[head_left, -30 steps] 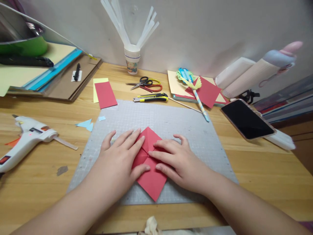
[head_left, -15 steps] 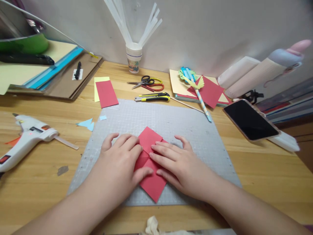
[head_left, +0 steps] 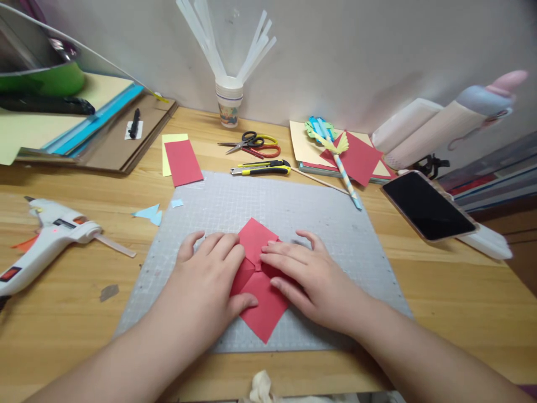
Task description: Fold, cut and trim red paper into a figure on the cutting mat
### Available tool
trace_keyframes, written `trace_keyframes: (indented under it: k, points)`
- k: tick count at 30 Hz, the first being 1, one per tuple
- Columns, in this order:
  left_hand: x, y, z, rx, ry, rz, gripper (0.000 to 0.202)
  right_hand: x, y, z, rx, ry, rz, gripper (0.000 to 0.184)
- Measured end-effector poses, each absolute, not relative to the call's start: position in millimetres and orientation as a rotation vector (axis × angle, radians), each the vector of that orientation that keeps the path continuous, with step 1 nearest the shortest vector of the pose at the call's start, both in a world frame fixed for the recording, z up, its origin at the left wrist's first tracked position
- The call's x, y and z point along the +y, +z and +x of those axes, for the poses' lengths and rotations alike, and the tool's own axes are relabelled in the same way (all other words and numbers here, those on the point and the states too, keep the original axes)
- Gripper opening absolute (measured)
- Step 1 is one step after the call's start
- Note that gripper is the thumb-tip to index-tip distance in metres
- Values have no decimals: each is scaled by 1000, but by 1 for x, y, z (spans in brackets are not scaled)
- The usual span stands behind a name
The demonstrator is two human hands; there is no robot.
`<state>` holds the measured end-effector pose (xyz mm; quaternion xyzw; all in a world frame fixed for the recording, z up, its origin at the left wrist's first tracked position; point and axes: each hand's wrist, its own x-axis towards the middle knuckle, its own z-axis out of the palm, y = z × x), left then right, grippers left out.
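Note:
A red folded paper square (head_left: 260,291) lies as a diamond on the grey cutting mat (head_left: 327,224). My left hand (head_left: 207,280) rests flat on its left side, fingers bent over the upper left fold and thumb pressing the lower edge. My right hand (head_left: 306,277) lies flat on the right side, fingertips pressing at the middle crease. Both hands press the paper down; neither lifts it.
A white glue gun (head_left: 46,238) lies at the left. Scissors (head_left: 251,143), a yellow utility knife (head_left: 262,167) and a cup of glue sticks (head_left: 229,103) sit behind the mat. A phone (head_left: 428,206) is at the right, with paper stacks at the back left and back right.
My left fingers have curled back from the paper's top corner toward its left fold. My right fingertips have stayed at the centre crease. The paper has kept its place.

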<state>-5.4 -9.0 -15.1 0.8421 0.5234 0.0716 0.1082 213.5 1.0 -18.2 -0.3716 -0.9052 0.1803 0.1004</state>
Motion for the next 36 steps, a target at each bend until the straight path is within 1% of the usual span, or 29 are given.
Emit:
trace_keyframes:
  k: [6,13,19,23,25,32,36]
  points:
    - [-8,-16,-4,1536,213,2477,36,2,-17,211,-2693,544,-1097,28]
    - [-9,-15,-5,1532,221,2476,37,4,-20,208,-2782,378,-1074,23]
    - [-9,-16,-5,1531,205,2480,37,2,-17,215,-2624,474,-1020,27]
    - [-9,-16,-5,1529,202,2485,36,-3,-11,214,-2553,515,-909,16]
    - [-9,-16,-5,1527,210,2486,36,-6,-12,211,-2546,538,-898,15]
    - [-10,-16,-5,1529,222,2474,31,-14,-14,206,-2556,543,-992,27]
    - [-10,-16,-6,1530,229,2477,33,-13,-11,205,-2572,596,-1112,27]
